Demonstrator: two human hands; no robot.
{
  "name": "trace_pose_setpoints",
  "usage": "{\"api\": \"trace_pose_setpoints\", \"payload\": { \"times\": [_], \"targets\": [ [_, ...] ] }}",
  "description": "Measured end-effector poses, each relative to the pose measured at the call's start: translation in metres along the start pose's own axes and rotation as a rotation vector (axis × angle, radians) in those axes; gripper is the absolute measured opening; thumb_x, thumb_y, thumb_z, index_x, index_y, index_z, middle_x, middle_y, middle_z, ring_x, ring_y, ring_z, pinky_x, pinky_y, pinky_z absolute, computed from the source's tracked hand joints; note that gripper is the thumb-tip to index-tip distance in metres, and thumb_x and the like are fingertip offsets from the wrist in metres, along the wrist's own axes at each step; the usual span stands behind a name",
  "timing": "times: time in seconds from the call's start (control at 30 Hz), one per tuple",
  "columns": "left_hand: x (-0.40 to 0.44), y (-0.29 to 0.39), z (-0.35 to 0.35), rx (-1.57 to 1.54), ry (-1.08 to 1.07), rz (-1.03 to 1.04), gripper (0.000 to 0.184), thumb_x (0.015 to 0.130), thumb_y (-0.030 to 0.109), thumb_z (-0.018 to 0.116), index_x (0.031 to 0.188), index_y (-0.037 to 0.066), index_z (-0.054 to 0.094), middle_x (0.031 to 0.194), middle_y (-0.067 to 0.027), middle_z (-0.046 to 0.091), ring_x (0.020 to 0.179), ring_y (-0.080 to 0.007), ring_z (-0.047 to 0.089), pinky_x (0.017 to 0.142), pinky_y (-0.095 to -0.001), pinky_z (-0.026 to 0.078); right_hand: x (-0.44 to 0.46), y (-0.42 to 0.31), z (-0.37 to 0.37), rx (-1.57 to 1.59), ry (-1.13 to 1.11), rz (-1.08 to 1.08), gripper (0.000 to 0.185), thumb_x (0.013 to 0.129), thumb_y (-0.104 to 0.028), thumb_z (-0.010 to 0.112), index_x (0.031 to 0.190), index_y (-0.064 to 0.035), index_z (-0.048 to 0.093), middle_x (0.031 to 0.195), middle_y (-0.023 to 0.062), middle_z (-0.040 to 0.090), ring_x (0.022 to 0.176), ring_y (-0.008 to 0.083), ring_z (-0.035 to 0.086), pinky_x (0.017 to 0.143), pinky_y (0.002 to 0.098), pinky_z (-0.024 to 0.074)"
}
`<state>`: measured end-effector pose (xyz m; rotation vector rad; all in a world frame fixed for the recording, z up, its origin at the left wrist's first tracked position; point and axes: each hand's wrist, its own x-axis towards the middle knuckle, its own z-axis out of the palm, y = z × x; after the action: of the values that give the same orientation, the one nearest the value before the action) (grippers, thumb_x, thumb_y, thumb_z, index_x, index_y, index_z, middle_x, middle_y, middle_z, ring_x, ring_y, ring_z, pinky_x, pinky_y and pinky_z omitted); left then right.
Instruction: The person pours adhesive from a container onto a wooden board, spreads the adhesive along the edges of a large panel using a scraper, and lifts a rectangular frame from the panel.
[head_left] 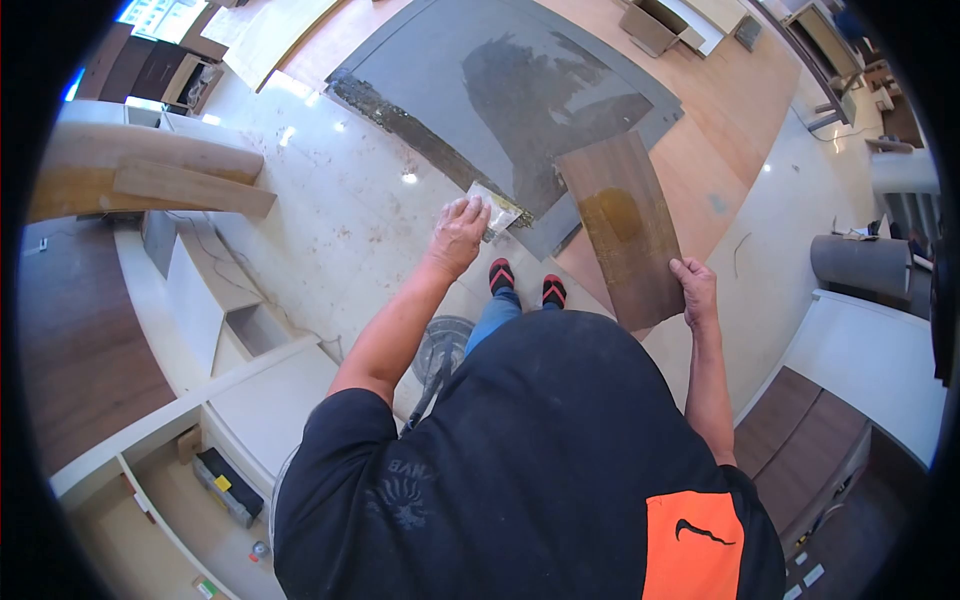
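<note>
My left hand (461, 236) is closed on a flat, pale scraper (494, 208), whose edge meets the near corner of a grey sheet (420, 50). A dark, rough strip of smeared material (400, 127) runs along the sheet's left edge, and a darker patch (520, 95) covers part of its middle. At the right, my right hand (697, 290) grips the lower right edge of a brown board (640, 265). A wet, yellowish-brown patch of paste (612, 215) lies on that board, which is held tilted beside the sheet's near corner.
Under the grey sheet is a light wooden panel (735, 120). White cabinet parts (270, 400) stand at the left, near a curved wooden piece (150, 160). A dark cylinder (860, 265) and brown panels (800, 430) are at the right. A round grey object (440, 350) sits by my feet.
</note>
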<state>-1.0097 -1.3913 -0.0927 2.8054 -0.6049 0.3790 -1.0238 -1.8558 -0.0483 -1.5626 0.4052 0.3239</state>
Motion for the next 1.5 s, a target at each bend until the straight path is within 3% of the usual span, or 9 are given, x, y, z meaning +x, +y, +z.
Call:
{"api": "trace_pose_setpoints", "payload": {
  "times": [0.17,0.27,0.37,0.7,0.83,0.93,1.03,1.27,1.5],
  "targets": [
    [0.025,0.015,-0.037,-0.025,-0.177,-0.085,0.021,0.080,0.004,0.056,0.098,0.005,0.066,0.098,-0.0129,0.064,0.096,-0.0330,0.059,0.088,-0.0450,0.046,-0.006,0.001,-0.005,0.015,0.028,-0.013,0.014,0.093,-0.013,0.070,0.094,0.0009,0.068,0.085,0.0044,0.071,0.072,0.0093,0.063,0.069,0.0238,0.0515],
    [0.033,0.002,-0.024,0.055,-0.123,-0.134,0.010,0.081,0.009,0.057,0.087,0.007,0.065,0.091,-0.0106,0.061,0.094,-0.0310,0.058,0.080,-0.0444,0.046,-0.005,0.005,-0.009,0.041,0.020,0.003,0.013,0.092,-0.012,0.070,0.094,0.0007,0.068,0.086,0.0045,0.071,0.073,0.0094,0.064,0.070,0.0239,0.0518],
    [0.039,0.010,-0.024,0.078,-0.207,-0.117,0.011,0.082,0.010,0.057,0.085,0.007,0.067,0.093,-0.0121,0.063,0.096,-0.0319,0.058,0.082,-0.0447,0.046,-0.005,0.007,-0.012,0.070,0.016,0.000,0.013,0.092,-0.012,0.071,0.094,0.0006,0.067,0.086,0.0048,0.071,0.073,0.0096,0.064,0.070,0.0239,0.0520],
    [0.015,0.087,-0.029,-0.053,-0.291,-0.074,0.008,0.077,0.007,0.060,0.083,0.005,0.065,0.091,-0.0130,0.061,0.095,-0.0321,0.057,0.082,-0.0452,0.046,-0.008,0.016,-0.032,0.064,0.003,-0.013,0.014,0.092,-0.012,0.071,0.095,0.0009,0.067,0.087,0.0055,0.071,0.073,0.0102,0.064,0.071,0.0245,0.0524],
    [0.011,0.088,-0.029,-0.092,-0.283,-0.039,0.007,0.075,0.005,0.060,0.081,0.006,0.064,0.089,-0.0107,0.060,0.092,-0.0319,0.056,0.079,-0.0448,0.046,-0.006,0.016,-0.036,0.066,0.002,-0.002,0.015,0.092,-0.013,0.071,0.095,0.0012,0.067,0.087,0.0059,0.071,0.074,0.0105,0.064,0.071,0.0247,0.0524],
    [0.014,0.078,-0.031,-0.090,-0.196,-0.049,0.012,0.073,0.013,0.066,0.082,0.006,0.065,0.091,-0.0107,0.060,0.095,-0.0299,0.057,0.081,-0.0436,0.046,-0.005,0.014,-0.038,0.051,0.002,-0.015,0.016,0.092,-0.013,0.071,0.095,0.0014,0.067,0.087,0.0062,0.071,0.073,0.0108,0.064,0.071,0.0249,0.0526],
    [0.022,0.079,-0.031,-0.086,-0.109,-0.061,0.013,0.074,0.006,0.060,0.087,0.005,0.061,0.088,-0.0106,0.059,0.090,-0.0315,0.056,0.077,-0.0440,0.046,-0.003,0.014,-0.040,0.065,-0.009,-0.023,0.016,0.092,-0.013,0.071,0.095,0.0017,0.067,0.087,0.0064,0.071,0.073,0.0109,0.065,0.070,0.0251,0.0529],
    [-0.002,0.117,-0.011,-0.052,-0.225,0.051,0.015,0.074,0.010,0.061,0.088,0.003,0.059,0.089,-0.0131,0.056,0.091,-0.0316,0.056,0.077,-0.0436,0.047,-0.005,0.010,-0.041,0.095,-0.012,-0.018,0.015,0.092,-0.012,0.071,0.095,0.0016,0.067,0.086,0.0067,0.072,0.073,0.0109,0.065,0.070,0.0253,0.0535],
    [0.025,0.129,-0.011,-0.070,-0.168,-0.045,0.016,0.078,0.011,0.059,0.089,0.000,0.062,0.092,-0.0137,0.058,0.089,-0.0310,0.058,0.073,-0.0431,0.052,-0.008,0.010,-0.052,0.066,0.019,-0.026,0.013,0.093,-0.012,0.070,0.094,0.0011,0.067,0.087,0.0061,0.072,0.073,0.0105,0.065,0.069,0.0248,0.0530]
  ]
}}
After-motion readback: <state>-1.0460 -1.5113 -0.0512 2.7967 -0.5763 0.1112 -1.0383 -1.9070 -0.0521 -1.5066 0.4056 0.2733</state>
